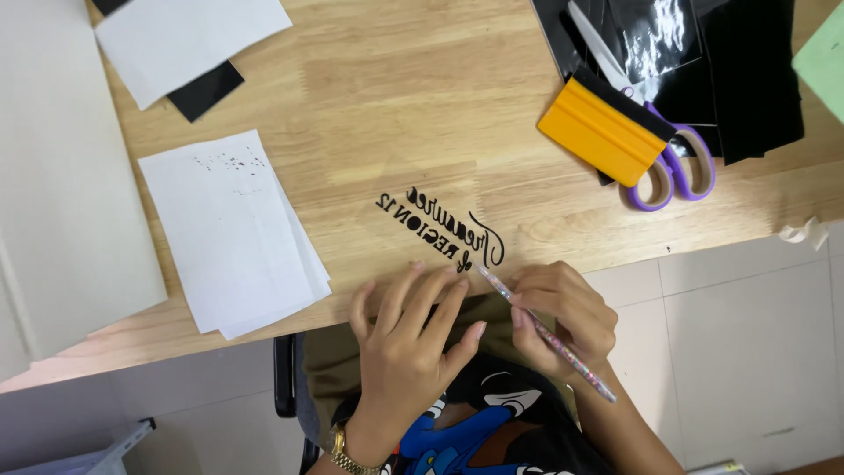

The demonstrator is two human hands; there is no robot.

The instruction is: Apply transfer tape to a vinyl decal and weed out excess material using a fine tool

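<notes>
1. Head view, lower centre of frame: I see the right hand (563,312), its grip closed on a slim speckled weeding pen (545,332), tip touching the black vinyl lettering (440,227).
2. Left hand (413,334): fingers spread flat and empty, pressing at the near tabletop (396,105) edge just beside the lettering.
3. Handling note: I judge a shallow tip angle and firm hold-down would keep thin strokes from lifting.
4. Upper right: orange squeegee (602,132), purple-handled scissors (673,163), black sheets (747,79).
5. Left: white paper stack (229,229).
6. Surface pale wood; floor pale tiles (747,334).
</notes>
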